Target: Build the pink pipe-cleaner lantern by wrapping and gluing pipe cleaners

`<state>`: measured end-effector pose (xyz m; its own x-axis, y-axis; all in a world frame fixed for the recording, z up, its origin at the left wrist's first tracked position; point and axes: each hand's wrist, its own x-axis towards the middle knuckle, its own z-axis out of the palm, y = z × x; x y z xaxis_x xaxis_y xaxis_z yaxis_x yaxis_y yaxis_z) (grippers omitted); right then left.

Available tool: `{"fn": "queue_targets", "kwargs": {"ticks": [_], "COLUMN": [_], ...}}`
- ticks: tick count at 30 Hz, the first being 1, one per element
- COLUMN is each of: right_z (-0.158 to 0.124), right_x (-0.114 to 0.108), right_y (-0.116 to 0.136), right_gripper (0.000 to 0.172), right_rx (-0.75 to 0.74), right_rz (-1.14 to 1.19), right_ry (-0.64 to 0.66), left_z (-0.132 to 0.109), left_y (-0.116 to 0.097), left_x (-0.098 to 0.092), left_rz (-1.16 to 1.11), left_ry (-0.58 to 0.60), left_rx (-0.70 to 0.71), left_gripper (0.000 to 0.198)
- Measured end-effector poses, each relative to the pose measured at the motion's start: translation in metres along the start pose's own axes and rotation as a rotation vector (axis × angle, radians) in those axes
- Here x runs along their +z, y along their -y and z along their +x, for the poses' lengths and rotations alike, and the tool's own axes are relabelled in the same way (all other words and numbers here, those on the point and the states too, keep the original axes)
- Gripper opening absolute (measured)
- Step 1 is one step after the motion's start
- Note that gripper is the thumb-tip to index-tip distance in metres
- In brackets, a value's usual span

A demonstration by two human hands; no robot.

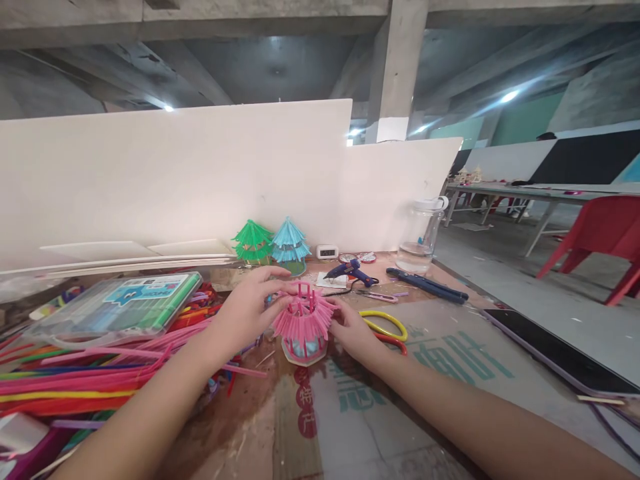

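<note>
A small pink pavilion model (pixel 304 320), with a fringed roof that looks made of pipe cleaners, stands on a pale many-sided base in front of me. Thin pink posts rise from its top, and something light blue shows beneath the roof. My left hand (pixel 257 303) is at its upper left, fingers curled against the roof. On the other side, my right hand (pixel 350 327) grips the roof's right edge; some of its fingertips are hidden behind the model. Behind it stand a green model (pixel 252 241) and a light blue one (pixel 290 241), both with tiered fringed roofs.
Colourful pipe cleaners (pixel 75 383) and a clear case of markers (pixel 120 303) lie left. A glue gun (pixel 350 270), small clock (pixel 327 252), pliers-like blue tool (pixel 427 285) and water jug (pixel 420 237) are behind. Yellow-and-red-handled scissors (pixel 387 323) and a phone (pixel 560 350) lie right.
</note>
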<state>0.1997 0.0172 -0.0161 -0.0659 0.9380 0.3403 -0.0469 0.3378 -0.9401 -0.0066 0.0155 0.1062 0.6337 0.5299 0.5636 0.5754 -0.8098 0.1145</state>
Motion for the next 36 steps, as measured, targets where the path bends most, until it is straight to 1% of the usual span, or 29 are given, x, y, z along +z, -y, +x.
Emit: {"fn": "queue_targets", "kwargs": {"ticks": [5, 9, 11, 17, 21, 23, 25, 28, 30, 31, 33, 34, 36], "right_z": [-0.001, -0.003, -0.003, -0.001, 0.003, 0.007, 0.013, 0.022, 0.027, 0.028, 0.029, 0.029, 0.028], "right_x": [0.001, 0.002, 0.002, 0.000, -0.005, -0.011, -0.020, -0.037, -0.048, -0.054, -0.065, -0.071, -0.082], "right_y": [0.001, 0.005, 0.006, 0.007, 0.017, 0.025, 0.036, 0.052, 0.063, 0.069, 0.079, 0.085, 0.096], "right_gripper": [0.034, 0.026, 0.025, 0.026, 0.023, 0.026, 0.033, 0.041, 0.043, 0.042, 0.040, 0.038, 0.037], "right_rx": [0.003, 0.019, 0.027, 0.032, 0.030, 0.025, 0.010, -0.017, -0.014, -0.006, 0.009, 0.009, -0.008], "right_rz": [-0.013, -0.017, -0.018, 0.026, 0.060, 0.071, 0.079, 0.071, 0.049, 0.034, 0.000, -0.015, -0.036], "right_ry": [-0.001, -0.006, -0.021, -0.149, -0.218, -0.233, -0.247, -0.254, -0.228, -0.206, -0.166, -0.157, -0.168], "left_z": [-0.001, -0.001, -0.001, 0.000, 0.000, 0.001, 0.001, 0.000, -0.001, -0.002, -0.003, -0.004, -0.004], "left_y": [-0.009, -0.011, -0.011, -0.011, -0.008, -0.006, -0.005, -0.004, -0.003, -0.003, -0.002, -0.002, -0.002], "left_x": [-0.002, -0.005, -0.005, -0.009, -0.010, -0.010, -0.011, -0.013, -0.014, -0.014, -0.012, -0.011, -0.010], "left_rz": [0.037, 0.041, 0.034, 0.038, 0.042, 0.044, 0.042, 0.027, 0.005, -0.011, -0.044, -0.056, -0.065], "left_ry": [-0.009, 0.020, 0.020, 0.006, 0.001, -0.021, -0.041, -0.055, -0.047, -0.031, 0.021, 0.046, 0.073], "left_rx": [0.004, -0.018, -0.023, -0.066, -0.061, -0.051, -0.054, -0.087, -0.125, -0.149, -0.205, -0.230, -0.259], "left_gripper": [0.025, 0.025, 0.026, 0.033, 0.031, 0.030, 0.030, 0.033, 0.036, 0.040, 0.054, 0.060, 0.066]}}
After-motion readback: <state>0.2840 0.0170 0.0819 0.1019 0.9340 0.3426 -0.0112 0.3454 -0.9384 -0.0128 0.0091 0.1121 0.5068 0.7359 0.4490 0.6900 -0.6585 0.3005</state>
